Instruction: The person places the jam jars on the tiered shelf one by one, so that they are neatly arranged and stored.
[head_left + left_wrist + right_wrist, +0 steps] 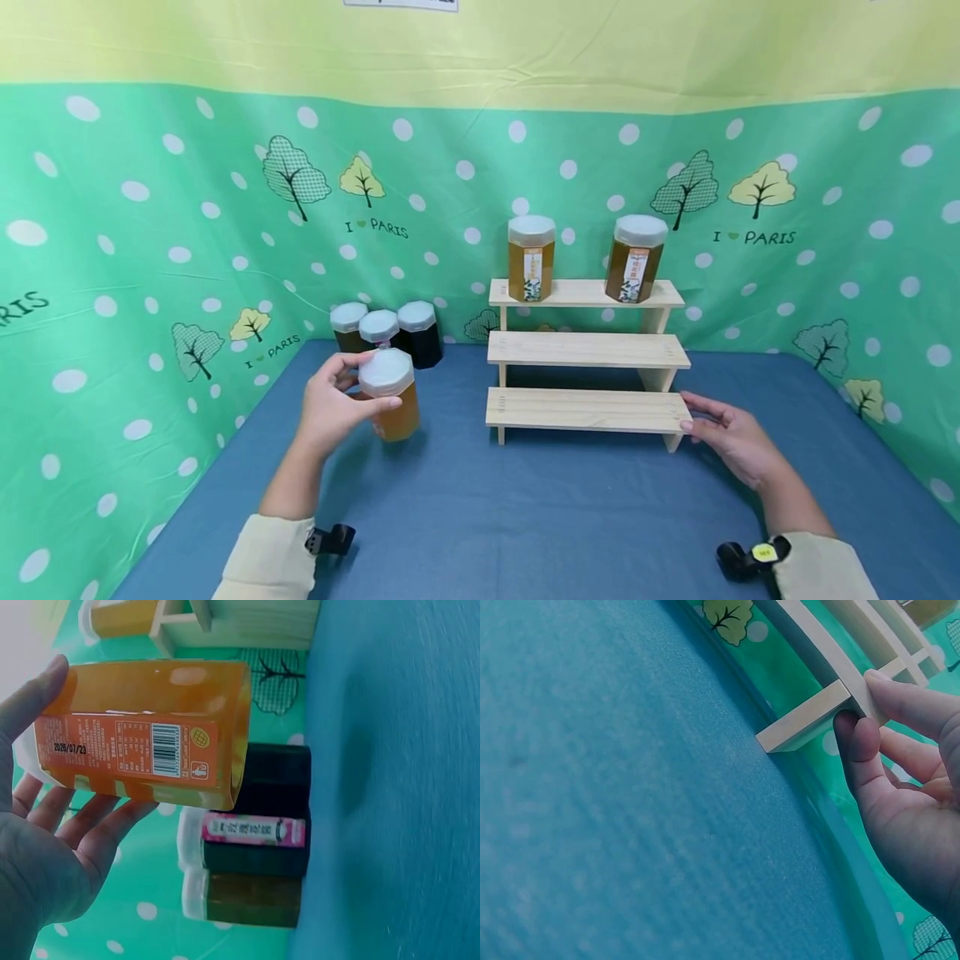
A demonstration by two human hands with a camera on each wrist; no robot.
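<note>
My left hand (333,404) grips an amber honey jar (397,412) with a white lid, thumb on one side and fingers on the other. In the left wrist view the jar (150,731) hangs above the blue cloth, its orange label with a barcode facing the camera. On the right, my right hand (735,437) pinches the end of the lowest board of a three-step wooden rack (588,408). The right wrist view has the thumb and fingertips on that board's corner (866,705). Two amber jars, a left one (532,258) and a right one (636,258), stand on the top step.
Behind the held jar stand three darker jars with white lids, the rightmost black (422,337). A blue cloth (555,517) covers the table. Green dotted fabric (450,208) hangs at the back and sides. The rack's middle (588,348) and lowest steps hold no jars.
</note>
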